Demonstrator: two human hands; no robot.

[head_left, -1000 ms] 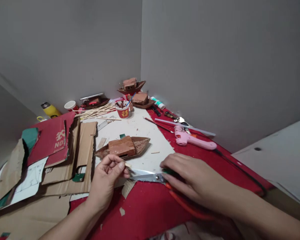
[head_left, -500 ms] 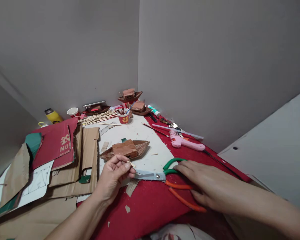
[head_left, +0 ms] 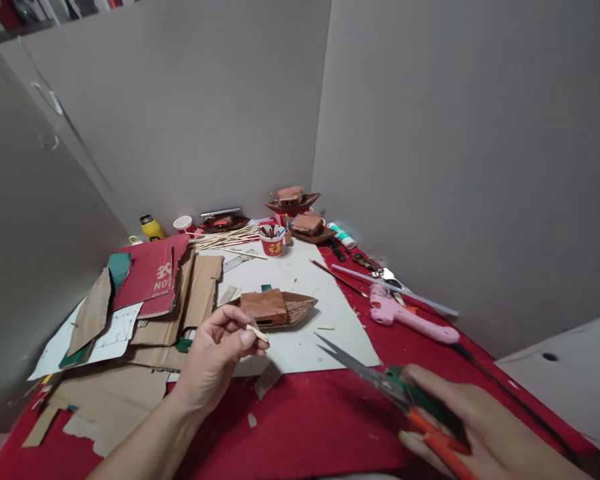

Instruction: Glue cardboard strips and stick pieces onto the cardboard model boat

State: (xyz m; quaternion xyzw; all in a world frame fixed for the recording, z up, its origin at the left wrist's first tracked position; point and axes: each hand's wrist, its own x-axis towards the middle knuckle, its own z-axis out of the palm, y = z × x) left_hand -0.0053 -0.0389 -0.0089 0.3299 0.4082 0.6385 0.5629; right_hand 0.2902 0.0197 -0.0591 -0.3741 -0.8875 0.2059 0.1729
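Observation:
Between thumb and fingers, my left hand [head_left: 223, 350] pinches a small pale piece [head_left: 257, 332], perhaps wood or card. My right hand [head_left: 447, 413] is wrapped round the green and orange handles of a pair of scissors [head_left: 365, 373], whose blades point up and left, apart from the left hand. Just behind my left fingers a brown model boat [head_left: 265, 308] with a cabin rests on the white sheet [head_left: 305, 357]. Part of its hull is hidden by those fingers. A short stick piece [head_left: 325, 328] lies to its right.
Torn cardboard [head_left: 115, 403] and a red cardboard piece [head_left: 145, 277] pile up at left. A pink glue gun [head_left: 410, 320] lies right, its cord trailing. Behind are thin sticks [head_left: 225, 237], a paint-smeared cup [head_left: 272, 243], a yellow bottle [head_left: 153, 229] and another model boat [head_left: 293, 199] near the walls.
My right hand has drawn the scissors away from my left hand, down and right, and their blades now angle upward. The pale piece stays in my left fingers. The camera view has shifted left.

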